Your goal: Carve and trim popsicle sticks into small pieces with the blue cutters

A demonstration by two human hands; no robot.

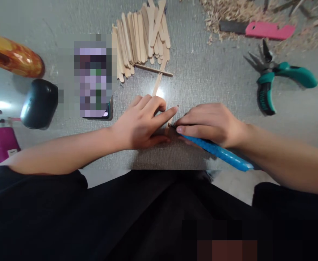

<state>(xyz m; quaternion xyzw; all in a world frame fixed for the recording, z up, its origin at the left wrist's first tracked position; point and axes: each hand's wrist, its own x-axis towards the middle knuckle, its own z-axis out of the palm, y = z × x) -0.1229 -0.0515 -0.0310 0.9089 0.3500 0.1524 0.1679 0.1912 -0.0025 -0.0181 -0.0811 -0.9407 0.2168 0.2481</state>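
Observation:
My right hand (212, 117) is wrapped round a blue utility knife (224, 153), its handle slanting down to the right. The knife's short blade end meets a thin wooden craft stick (156, 87) that lies on the table. Pressing that stick down is my left hand (139, 121), with the index finger and thumb stretched along either side of the cutting spot and the other fingers curled. The palm hides the stick's middle. Farther up, a second narrow stick (153, 69) crosses it.
A pile of craft sticks (137, 36) lies at the back of the table (197, 72). Left are a phone (93, 79), a black case (40, 103), an orange cylinder (15, 56) and a purple box (1, 143). Right are green-handled pliers (266, 85), a pink-handled cutter (267, 30) and wood shavings (229, 11).

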